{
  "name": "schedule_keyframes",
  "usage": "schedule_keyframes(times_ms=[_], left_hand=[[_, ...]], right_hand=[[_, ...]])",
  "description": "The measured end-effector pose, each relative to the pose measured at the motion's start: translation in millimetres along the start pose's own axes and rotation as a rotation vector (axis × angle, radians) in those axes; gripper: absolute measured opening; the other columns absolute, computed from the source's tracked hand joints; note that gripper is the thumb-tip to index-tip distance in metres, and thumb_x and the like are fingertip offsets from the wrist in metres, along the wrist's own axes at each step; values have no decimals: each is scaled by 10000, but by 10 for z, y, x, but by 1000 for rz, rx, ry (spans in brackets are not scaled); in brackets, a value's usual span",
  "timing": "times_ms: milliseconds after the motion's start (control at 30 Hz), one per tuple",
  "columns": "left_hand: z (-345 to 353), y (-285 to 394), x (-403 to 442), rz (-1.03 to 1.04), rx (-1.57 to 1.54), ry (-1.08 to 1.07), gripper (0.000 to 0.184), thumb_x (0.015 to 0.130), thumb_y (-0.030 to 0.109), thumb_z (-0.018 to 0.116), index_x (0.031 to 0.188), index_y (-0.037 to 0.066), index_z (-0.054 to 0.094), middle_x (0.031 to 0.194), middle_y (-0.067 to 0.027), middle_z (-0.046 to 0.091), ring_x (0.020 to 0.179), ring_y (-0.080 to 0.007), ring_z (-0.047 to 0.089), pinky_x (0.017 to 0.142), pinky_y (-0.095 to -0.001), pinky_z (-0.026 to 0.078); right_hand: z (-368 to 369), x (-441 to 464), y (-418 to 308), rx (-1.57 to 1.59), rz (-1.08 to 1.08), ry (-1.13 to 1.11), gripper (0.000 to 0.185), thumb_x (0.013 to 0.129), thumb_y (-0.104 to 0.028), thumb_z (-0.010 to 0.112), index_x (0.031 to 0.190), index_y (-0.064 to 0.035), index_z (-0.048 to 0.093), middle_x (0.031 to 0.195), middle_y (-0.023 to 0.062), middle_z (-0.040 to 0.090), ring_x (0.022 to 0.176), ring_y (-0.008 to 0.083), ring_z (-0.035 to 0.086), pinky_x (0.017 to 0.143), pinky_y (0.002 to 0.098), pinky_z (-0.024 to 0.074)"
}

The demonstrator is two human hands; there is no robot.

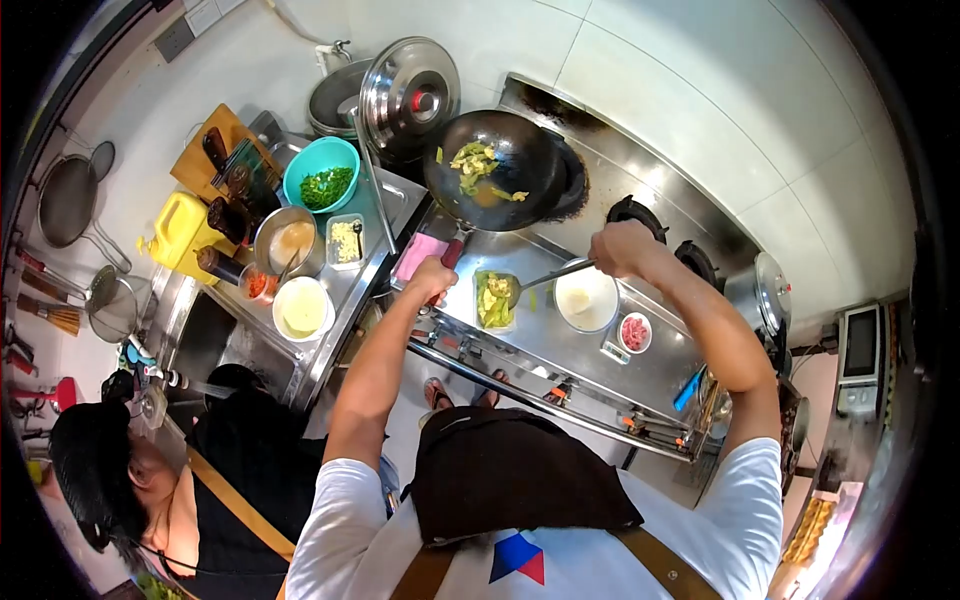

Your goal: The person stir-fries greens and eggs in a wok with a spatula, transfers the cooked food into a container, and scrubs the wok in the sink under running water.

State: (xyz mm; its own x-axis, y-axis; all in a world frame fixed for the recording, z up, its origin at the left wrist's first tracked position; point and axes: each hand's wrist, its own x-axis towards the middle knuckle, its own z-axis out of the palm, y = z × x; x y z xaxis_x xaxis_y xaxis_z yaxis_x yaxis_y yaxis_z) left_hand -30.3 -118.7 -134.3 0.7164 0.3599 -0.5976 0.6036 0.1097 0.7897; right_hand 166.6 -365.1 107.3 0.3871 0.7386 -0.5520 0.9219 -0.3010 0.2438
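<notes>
My left hand (430, 280) is closed around the handle of a dark wok (535, 165), which is tilted over the stove. Green and yellow pieces of cooked food (473, 165) lie inside the wok. In my right hand (622, 248) is the long handle of a metal ladle (548, 276). The ladle's head is at the right edge of a small rectangular container (494, 322) filled with similar green and yellow food. Below my right hand stands a white pot (587, 318) with pale contents. Beside it is a small bowl of pink diced food (634, 332).
Left of the wok, a steel counter holds a turquoise bowl (301, 180) of chopped greens, a metal bowl (268, 240), a white bowl (303, 328) and a yellow jug (180, 228). A large lid (385, 85) leans behind. Another person (240, 450) is close at my left.
</notes>
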Motion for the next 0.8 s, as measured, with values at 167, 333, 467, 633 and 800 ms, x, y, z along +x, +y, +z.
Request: schedule_keyframes(times_ms=[167, 333, 467, 633, 800], left_hand=[[26, -56, 28, 6, -1, -5, 88, 739, 41, 609, 772, -17, 551, 584, -80, 530, 421, -179, 510, 363, -365, 423], [43, -26, -2, -13, 36, 5, 93, 746, 45, 609, 771, -28, 559, 591, -89, 543, 426, -190, 523, 380, -368, 453], [62, 26, -67, -29, 44, 13, 94, 750, 44, 608, 770, -37, 563, 590, -94, 543, 428, -194, 527, 396, -369, 479], [52, 11, -51, -22, 24, 7, 88, 745, 37, 617, 779, -25, 564, 594, -83, 536, 426, -177, 508, 380, -356, 460], [66, 73, -82, -1, 9, 2, 78, 731, 6, 610, 770, -40, 560, 593, -89, 539, 420, -183, 515, 357, -365, 465]], right_hand=[[-450, -95, -214, -110, 21, -15, 165, 688, -63, 618, 793, -48, 745, 843, 177, 717, 822, 347, 706, 669, 422, 550], [-485, -449, -322, -157, 36, 45, 125, 713, -92, 634, 763, -70, 747, 821, 156, 721, 767, 313, 713, 638, 409, 547], [-144, -809, -410, -83, 109, 101, 147, 792, -114, 608, 817, -94, 751, 788, 136, 715, 722, 309, 708, 622, 415, 544], [239, -1044, -460, 56, 204, 133, 148, 827, -113, 590, 870, -90, 730, 805, 144, 716, 759, 315, 710, 647, 418, 546], [393, -1223, -443, 85, 254, 148, 118, 848, -127, 594, 910, -81, 684, 794, 137, 706, 754, 309, 711, 670, 421, 543]])
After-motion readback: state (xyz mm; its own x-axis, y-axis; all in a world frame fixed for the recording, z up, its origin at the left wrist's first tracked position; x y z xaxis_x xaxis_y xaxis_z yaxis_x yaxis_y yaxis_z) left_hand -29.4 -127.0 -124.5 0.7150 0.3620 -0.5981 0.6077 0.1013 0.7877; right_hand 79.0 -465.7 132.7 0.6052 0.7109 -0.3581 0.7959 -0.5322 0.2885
